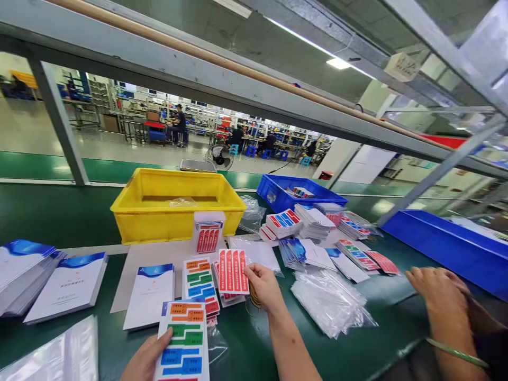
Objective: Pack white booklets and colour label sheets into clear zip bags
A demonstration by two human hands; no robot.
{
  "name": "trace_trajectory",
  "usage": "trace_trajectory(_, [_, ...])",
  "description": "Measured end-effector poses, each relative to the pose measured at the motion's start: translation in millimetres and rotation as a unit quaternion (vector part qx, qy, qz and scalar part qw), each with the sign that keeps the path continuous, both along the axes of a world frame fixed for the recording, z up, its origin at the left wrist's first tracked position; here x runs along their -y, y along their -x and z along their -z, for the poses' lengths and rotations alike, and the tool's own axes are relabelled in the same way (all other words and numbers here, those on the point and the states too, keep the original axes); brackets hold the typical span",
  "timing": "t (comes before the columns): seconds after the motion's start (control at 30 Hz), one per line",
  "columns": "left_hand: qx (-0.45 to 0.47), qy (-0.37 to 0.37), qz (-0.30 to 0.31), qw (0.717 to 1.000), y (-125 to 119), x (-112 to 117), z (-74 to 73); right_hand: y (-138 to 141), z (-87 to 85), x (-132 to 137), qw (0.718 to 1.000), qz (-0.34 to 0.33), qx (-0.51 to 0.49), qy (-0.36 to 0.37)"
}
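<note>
My left hand [146,359] is at the bottom edge, closed on a sheet of orange, green and blue labels [184,341], thumb on its left side. My right hand [265,288] reaches forward and pinches the right edge of a red label sheet [233,271], held up over a stack of coloured label sheets [199,283]. A white and blue booklet [148,296] lies just left of that stack. Clear plastic bags [329,302] lie to the right of my right hand.
A yellow bin [178,203] and two blue bins [293,193] [448,246] stand behind. More booklets [67,286] lie at left, label stacks [313,222] at back right. A co-worker's hand [436,293] with a green bracelet rests on the green table [254,338] at right.
</note>
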State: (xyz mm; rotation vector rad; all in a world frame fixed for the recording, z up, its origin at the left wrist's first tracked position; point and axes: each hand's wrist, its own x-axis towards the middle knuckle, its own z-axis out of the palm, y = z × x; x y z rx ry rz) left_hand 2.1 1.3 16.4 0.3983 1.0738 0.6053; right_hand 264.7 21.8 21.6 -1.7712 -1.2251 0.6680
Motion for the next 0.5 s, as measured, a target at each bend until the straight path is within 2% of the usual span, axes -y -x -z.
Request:
trace_trajectory(0.1, [0.048,-0.005,-0.016,0.999,0,0,-1.0,24,-4.1,6,0.988,-0.080,-0.132,0.008])
trace_trajectory(0.17, [0.089,-0.003,-0.019,0.996,0,0,-0.3,48,-2.6,12,0.957,-0.154,-0.242,0.050])
trace_trajectory(0.23, [0.124,-0.021,-0.022,0.992,0,1,2.4,72,2.3,17,0.926,-0.210,-0.298,0.094])
trace_trajectory(0.37, [0.114,-0.120,0.000,0.986,-1,2,17.6,99,15.8,22,0.928,-0.251,-0.242,0.131])
trace_trajectory(0.43, [0.081,-0.151,0.011,0.985,-1,1,26.9,99,20.3,22,0.946,-0.243,-0.180,0.120])
trace_trajectory(0.5, [0.060,-0.159,0.012,0.985,-1,1,32.9,95,21.5,22,0.969,-0.209,-0.114,0.073])
